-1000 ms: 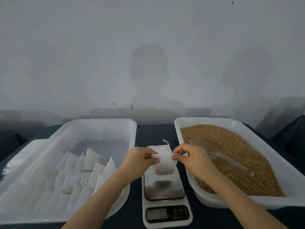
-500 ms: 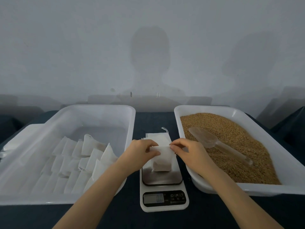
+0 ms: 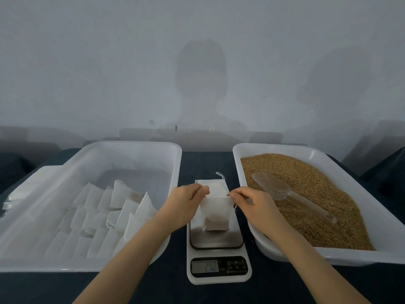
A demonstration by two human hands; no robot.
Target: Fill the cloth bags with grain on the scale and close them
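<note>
My fingers [image 3: 202,190] on the left hand [image 3: 184,205] are pinched together on the mouth of the cloth bag [image 3: 215,216] at its left edge, and the right hand [image 3: 256,207] pinches the right edge. I cannot tell whether they have the drawstring or only the hem. Two big white plastic trays flank the work: the grain tray [image 3: 274,148] on my right, heaped with coarse tan grain [image 3: 285,167], and the bag tray [image 3: 131,145] on my left, where white bags [image 3: 118,205] lean in rows. Between them the cloth bag stands upright on the scale [image 3: 217,240]. I judge this is the closing step, so I would draw both sides straight apart and level, keeping the base down on the steel plate so nothing tips or spills. The cloth is thin, limp and half-sheer, with a brown shadow of grain low inside. A clear plastic scoop [image 3: 276,189] lies on the grain, and a few flat bags [image 3: 210,184] lie just behind the scale on the dark worktop [image 3: 206,163].
</note>
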